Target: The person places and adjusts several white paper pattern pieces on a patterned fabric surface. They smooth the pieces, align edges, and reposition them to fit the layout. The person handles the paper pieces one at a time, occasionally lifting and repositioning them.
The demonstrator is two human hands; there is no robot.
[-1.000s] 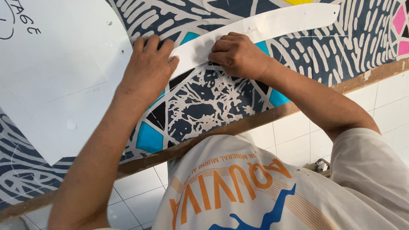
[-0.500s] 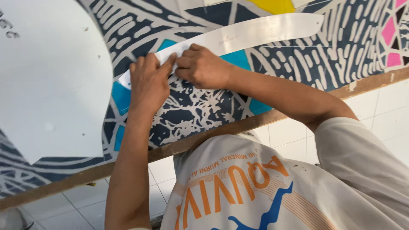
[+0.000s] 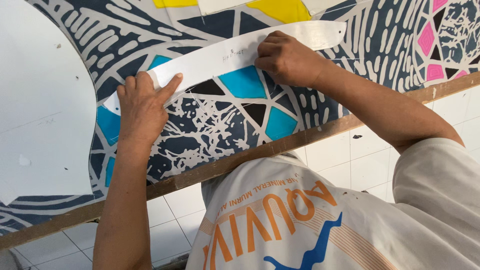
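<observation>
Left hand [image 3: 142,107] presses flat, fingers spread, on the near end of the long curved white paper pattern strip [image 3: 235,52]. It lies across the patterned batik cloth [image 3: 225,120] on the tabletop. Right hand [image 3: 285,60] is clenched at the strip's edge (whether on chalk or a pencil, I cannot tell). Tracing looks underway; next the strip must be kept from slipping.

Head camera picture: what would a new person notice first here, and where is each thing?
First, the patterned fabric, dark with white lines and blue, yellow and pink patches, spread over the table with the wooden edge. Across its middle lies a long curved white paper strip, pressed down by the left hand near its left end and the right hand near its middle. A large white sheet lies at the left.
</observation>
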